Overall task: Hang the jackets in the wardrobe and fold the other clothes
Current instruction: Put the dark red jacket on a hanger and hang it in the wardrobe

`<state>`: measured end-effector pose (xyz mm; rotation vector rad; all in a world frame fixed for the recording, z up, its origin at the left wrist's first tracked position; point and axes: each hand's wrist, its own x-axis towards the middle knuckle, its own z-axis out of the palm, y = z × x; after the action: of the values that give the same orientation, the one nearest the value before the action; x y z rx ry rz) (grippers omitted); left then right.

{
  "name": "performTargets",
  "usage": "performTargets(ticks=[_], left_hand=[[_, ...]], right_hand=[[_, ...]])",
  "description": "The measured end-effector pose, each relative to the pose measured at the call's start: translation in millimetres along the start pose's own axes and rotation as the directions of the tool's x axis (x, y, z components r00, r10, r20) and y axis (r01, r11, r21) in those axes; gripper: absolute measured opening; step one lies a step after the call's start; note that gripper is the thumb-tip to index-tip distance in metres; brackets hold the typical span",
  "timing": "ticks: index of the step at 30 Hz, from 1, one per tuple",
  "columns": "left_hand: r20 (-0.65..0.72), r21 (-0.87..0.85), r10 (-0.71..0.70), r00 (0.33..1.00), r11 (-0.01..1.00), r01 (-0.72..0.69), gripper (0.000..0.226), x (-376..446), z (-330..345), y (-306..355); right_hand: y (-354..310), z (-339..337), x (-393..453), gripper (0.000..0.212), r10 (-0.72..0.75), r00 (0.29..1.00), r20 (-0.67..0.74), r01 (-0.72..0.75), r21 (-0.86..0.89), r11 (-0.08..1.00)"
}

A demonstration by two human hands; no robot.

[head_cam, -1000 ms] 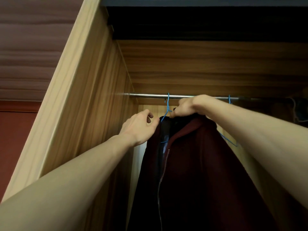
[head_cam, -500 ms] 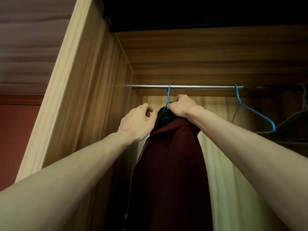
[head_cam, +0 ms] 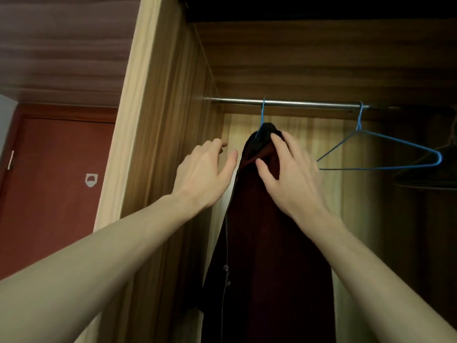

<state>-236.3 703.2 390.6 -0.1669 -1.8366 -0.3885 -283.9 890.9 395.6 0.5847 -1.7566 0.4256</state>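
Inside the wardrobe (head_cam: 158, 144), a maroon jacket (head_cam: 267, 243) hangs from a blue hanger (head_cam: 262, 115) on the rail (head_cam: 309, 103). Left hand (head_cam: 205, 174) hovers beside it, fingers spread; right hand (head_cam: 291, 174) rests open-fingered on its shoulder. A bare hanger (head_cam: 385, 154) hangs to the right.

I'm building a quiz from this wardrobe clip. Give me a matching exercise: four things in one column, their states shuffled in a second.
1. maroon jacket
2. empty blue hanger
3. left hand
4. right hand

a. fingers spread, apart from the cloth
b. bare, hooked on the metal rod
c. hangs near the wardrobe's left wall
d. fingers resting on the jacket's shoulder

Pairs: 1-c, 2-b, 3-a, 4-d
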Motion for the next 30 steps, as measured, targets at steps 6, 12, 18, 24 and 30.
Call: performTargets(ticks=[6,12,18,24,30], left_hand=[[0.036,-0.061,0.038,0.999,0.997,-0.036,0.049,-60.1,-11.6,1.1],[0.105,-0.107,0.226,0.968,0.971,-0.215,0.048,-125.2,-30.5,-10.5],[0.136,-0.242,0.357,0.924,0.916,-0.319,0.048,-197.1,-40.9,-27.9],[0.222,-0.312,0.426,0.877,0.883,-0.349,0.056,-258.6,-49.6,-22.3],[0.171,-0.482,0.427,0.888,0.822,-0.302,0.052,-305.1,-65.5,14.5]], right_hand=[[-14.8,-38.1,-74.5,0.071,0.036,0.997,0.073,-0.02,-0.218,0.976],[-50.2,-72.6,-161.0,0.073,0.203,0.976,0.084,-0.155,-0.387,0.909],[-91.7,-105.9,-233.7,0.071,0.309,0.949,0.067,-0.235,-0.505,0.831],[-129.9,-155.6,-295.8,0.071,0.4,0.913,0.075,-0.284,-0.587,0.758],[-164.3,-204.1,-351.9,0.068,0.484,0.875,-0.004,-0.378,-0.63,0.678]])
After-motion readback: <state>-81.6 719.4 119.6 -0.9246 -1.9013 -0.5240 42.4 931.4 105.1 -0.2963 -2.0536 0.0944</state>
